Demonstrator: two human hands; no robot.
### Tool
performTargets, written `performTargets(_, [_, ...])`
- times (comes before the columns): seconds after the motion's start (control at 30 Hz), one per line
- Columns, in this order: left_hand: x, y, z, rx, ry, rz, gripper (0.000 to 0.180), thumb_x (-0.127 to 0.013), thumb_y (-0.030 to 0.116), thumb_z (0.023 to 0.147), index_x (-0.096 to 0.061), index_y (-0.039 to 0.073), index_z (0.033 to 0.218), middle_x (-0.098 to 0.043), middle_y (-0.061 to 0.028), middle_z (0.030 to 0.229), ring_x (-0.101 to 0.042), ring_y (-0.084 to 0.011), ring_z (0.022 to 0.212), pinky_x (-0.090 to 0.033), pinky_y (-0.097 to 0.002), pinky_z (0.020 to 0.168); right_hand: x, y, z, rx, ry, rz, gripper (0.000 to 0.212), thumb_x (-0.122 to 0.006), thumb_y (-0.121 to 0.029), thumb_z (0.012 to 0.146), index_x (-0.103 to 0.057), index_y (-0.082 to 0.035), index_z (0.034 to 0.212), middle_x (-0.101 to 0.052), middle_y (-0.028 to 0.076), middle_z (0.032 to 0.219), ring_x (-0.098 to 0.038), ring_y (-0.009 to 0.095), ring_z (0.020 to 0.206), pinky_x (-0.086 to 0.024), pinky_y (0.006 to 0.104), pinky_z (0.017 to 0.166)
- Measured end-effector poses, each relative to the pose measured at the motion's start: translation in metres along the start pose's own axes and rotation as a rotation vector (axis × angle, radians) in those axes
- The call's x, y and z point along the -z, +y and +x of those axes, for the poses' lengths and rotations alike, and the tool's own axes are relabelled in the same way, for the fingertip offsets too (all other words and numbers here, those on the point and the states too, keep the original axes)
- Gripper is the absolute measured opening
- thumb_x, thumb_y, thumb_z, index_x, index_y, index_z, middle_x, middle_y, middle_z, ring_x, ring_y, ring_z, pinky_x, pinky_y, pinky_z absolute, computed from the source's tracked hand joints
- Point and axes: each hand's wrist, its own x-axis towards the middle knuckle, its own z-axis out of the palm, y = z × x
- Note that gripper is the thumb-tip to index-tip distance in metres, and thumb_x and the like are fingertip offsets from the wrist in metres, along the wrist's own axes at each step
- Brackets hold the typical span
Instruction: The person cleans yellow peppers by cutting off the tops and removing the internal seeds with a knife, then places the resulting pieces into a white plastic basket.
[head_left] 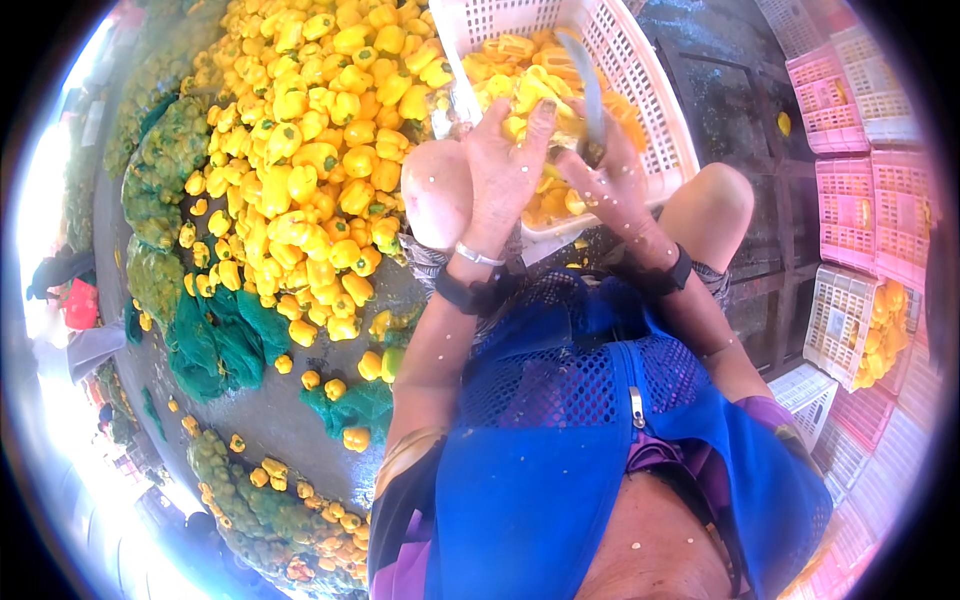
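My left hand point(503, 165) is over the near left part of a crate, thumb and forefinger around a yellow bell pepper point(517, 128), which they partly hide. Close by on the right, my right hand point(612, 178) grips a knife point(588, 85) whose blade points up and away, slightly blurred. Its handle is mostly covered by my fingers. Beneath both hands, cut yellow bell pepper pieces point(552, 62) fill much of the pale pink slatted crate point(655, 110), which stands between my knees.
A large heap of whole yellow bell peppers point(300, 150) lies to the left, beside full green mesh sacks point(160, 190) and loose green netting point(225, 340). Pink and white crates point(845, 205) are stacked on the right. Another person point(75, 300) is at the far left edge.
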Motion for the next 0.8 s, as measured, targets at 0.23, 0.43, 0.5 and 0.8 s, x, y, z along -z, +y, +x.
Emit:
performTargets(0.23, [0.000, 0.001, 0.009, 0.282, -0.073, -0.266, 0.029, -0.065, 0.023, 0.089, -0.063, -0.005, 0.100, -0.067, -0.0082, 0.090, -0.062, -0.0138, 0.077, -0.051, -0.0262, 0.069, 0.016, -0.018, 0.000, -0.377, -0.067, 0.405, 0.048, -0.062, -0.011, 0.078, -0.053, -0.001, 0.124, -0.054, 0.002, 0.069, -0.044, 0.005, 0.053, -0.035, 0.0179, 0.047])
performTargets(0.43, [0.003, 0.002, 0.008, 0.490, -0.116, -0.776, 0.030, -0.066, 0.020, 0.088, -0.059, 0.000, 0.109, -0.066, -0.0071, 0.097, -0.064, -0.0151, 0.085, -0.055, -0.0286, 0.072, 0.020, -0.016, 0.002, -0.486, -0.135, 0.815, 0.048, -0.050, -0.017, 0.083, -0.050, -0.001, 0.128, -0.051, 0.002, 0.067, -0.036, 0.004, 0.046, -0.030, 0.0167, 0.041])
performTargets(0.5, [-0.003, 0.001, 0.006, 0.397, 0.004, -0.756, 0.027, -0.066, 0.014, 0.088, -0.059, 0.001, 0.109, -0.066, -0.0076, 0.098, -0.065, -0.0141, 0.082, -0.055, -0.0278, 0.070, 0.023, -0.014, 0.002, -0.486, -0.108, 0.778, 0.047, -0.048, -0.017, 0.083, -0.050, 0.000, 0.127, -0.050, 0.002, 0.067, -0.035, 0.004, 0.046, -0.030, 0.0160, 0.040])
performTargets(0.8, [0.007, 0.037, 0.038, 0.142, -0.120, 0.135, 0.060, -0.073, 0.037, 0.075, -0.053, -0.006, 0.112, -0.060, -0.0193, 0.103, -0.060, -0.0232, 0.096, -0.051, -0.0353, 0.081, 0.053, 0.022, 0.106, -0.157, -0.050, 0.125, 0.030, -0.054, -0.028, 0.091, -0.061, -0.005, 0.110, -0.058, 0.000, 0.086, -0.042, 0.000, 0.053, -0.030, 0.0146, 0.042])
